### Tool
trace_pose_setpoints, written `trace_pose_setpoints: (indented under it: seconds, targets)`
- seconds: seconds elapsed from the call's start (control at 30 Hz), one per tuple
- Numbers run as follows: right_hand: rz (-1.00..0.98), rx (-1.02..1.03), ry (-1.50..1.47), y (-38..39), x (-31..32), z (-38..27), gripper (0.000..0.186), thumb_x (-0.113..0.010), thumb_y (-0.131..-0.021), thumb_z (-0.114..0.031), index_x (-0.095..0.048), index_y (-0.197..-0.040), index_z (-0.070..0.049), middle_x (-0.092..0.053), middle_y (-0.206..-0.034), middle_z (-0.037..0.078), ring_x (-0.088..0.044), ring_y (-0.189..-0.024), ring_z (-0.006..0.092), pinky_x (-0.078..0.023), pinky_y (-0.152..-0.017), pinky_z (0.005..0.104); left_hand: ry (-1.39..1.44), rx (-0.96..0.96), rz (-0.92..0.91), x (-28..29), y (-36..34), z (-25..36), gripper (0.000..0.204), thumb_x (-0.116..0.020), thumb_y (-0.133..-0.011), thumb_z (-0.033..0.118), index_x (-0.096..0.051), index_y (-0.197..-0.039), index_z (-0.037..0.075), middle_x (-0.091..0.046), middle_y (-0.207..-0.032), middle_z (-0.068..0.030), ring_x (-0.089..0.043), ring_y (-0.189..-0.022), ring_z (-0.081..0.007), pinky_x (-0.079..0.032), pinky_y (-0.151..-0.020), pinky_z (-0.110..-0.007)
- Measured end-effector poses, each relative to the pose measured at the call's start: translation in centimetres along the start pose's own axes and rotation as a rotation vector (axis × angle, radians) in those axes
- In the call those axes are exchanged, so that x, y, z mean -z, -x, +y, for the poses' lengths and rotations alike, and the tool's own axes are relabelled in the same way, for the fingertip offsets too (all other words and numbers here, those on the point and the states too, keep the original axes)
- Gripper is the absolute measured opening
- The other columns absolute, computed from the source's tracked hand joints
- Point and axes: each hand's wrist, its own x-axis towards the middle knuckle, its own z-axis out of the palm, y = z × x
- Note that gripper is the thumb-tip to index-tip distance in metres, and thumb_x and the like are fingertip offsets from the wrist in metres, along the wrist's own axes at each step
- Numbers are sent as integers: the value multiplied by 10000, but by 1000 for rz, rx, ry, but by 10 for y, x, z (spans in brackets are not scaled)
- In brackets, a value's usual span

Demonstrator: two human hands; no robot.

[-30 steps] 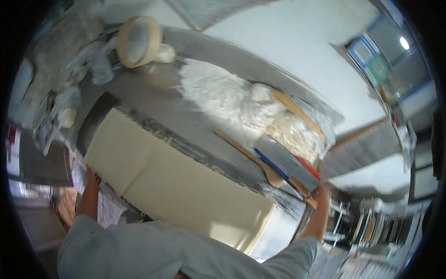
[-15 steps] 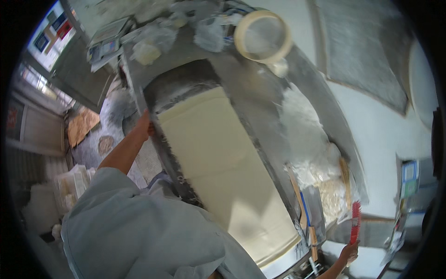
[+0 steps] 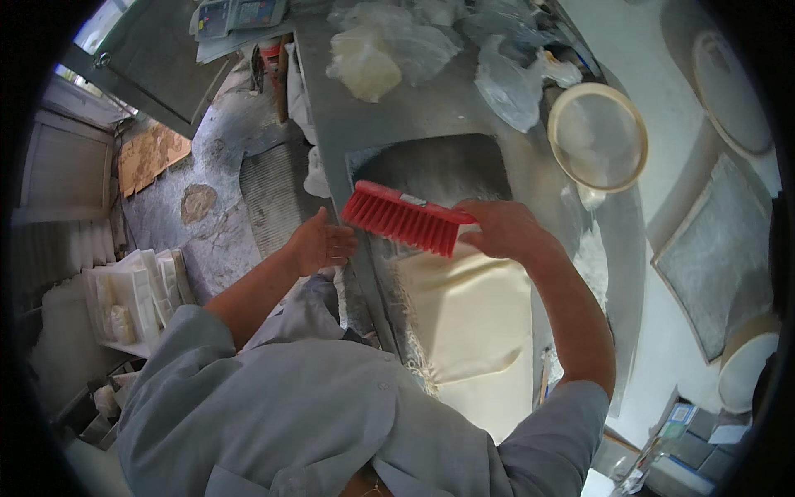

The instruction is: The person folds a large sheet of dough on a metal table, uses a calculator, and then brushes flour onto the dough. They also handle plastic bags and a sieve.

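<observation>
My right hand (image 3: 507, 229) is closed round the handle of a red brush (image 3: 406, 217) with red bristles. The brush is held level over the dark far end (image 3: 443, 166) of a long strip let into the worktop, its bristles toward me. Below it lies a wide pale dough sheet (image 3: 476, 311), with a ragged left edge and a crease across it. Beside the table's left edge, my left hand (image 3: 325, 242) is empty, fingers stretched and slightly apart, close to the brush head's left end.
A round sieve (image 3: 598, 137) rests at the far right of the metal worktop (image 3: 331, 124), with loose flour (image 3: 590, 261) nearer me. Plastic bags (image 3: 364, 62) lie at the far end, near a scale (image 3: 240, 12). White containers (image 3: 137, 298) stand on the left.
My right hand has brought the brush from the near right to over the strip's far end. My left hand has come off the table edge. The view has shifted, and a crease now shows in the dough.
</observation>
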Motion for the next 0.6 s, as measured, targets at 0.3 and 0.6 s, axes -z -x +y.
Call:
trace_pose_setpoints:
  seconds: [0.3, 0.6]
  targets:
    - [-208, 4, -76, -56, 2, -19, 326, -521, -864, -431, -596, -1085, -203, -667, -956, 91, -618, -924, 315, -469, -785, 442, 21, -138, 38, 18, 7, 23, 691, -202, -954, 576, -485, -1260, 26, -595, -1162, -122, -573, -1054, -246, -452, -879, -395]
    - [-376, 102, 296, -74, -61, 33, 383, -439, -880, -527, -610, -1077, -245, -671, -969, 56, -630, -942, 278, -469, -806, 440, 10, -61, 150, 14, 8, 0, 582, -269, -972, 517, -486, -1240, 48, -606, -1102, -100, -570, -1045, -234, -451, -849, -373]
